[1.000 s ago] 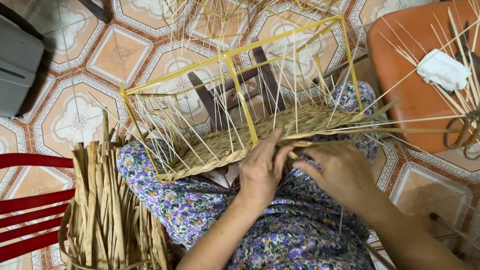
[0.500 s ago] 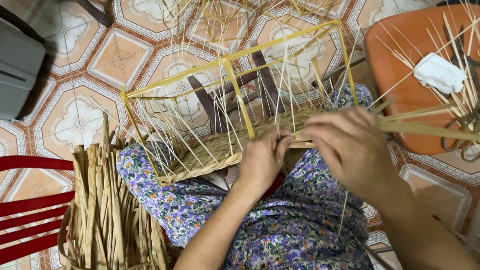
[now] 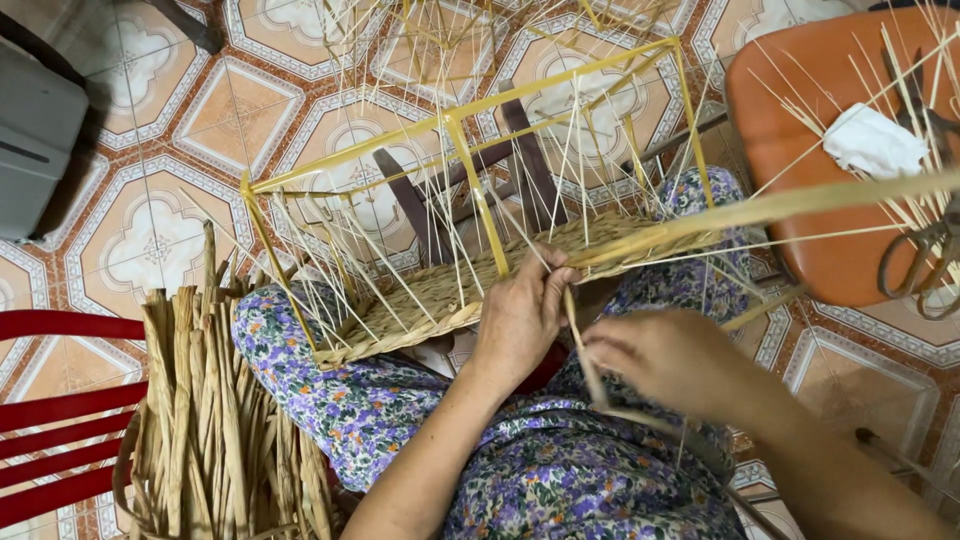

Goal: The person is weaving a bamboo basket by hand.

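A half-woven straw basket (image 3: 440,295) on a yellow wire frame (image 3: 470,170) rests on my lap, with thin spokes sticking up. My left hand (image 3: 522,315) presses the woven edge near the middle upright of the frame. My right hand (image 3: 665,360) is lower and to the right, pinching a flat straw strand (image 3: 580,335) that runs up to the weave. A long pale strand (image 3: 780,207) stretches from the basket out to the right.
A bundle of dried straw strips (image 3: 205,420) stands at my left knee beside a red chair (image 3: 55,420). An orange stool (image 3: 850,190) at the right carries a white cloth (image 3: 875,140) and scissors (image 3: 925,260). A grey box (image 3: 35,140) sits on the patterned tile floor.
My right hand has dropped from the basket's edge toward my lap, pulling a strand down. My left hand stayed on the weave.
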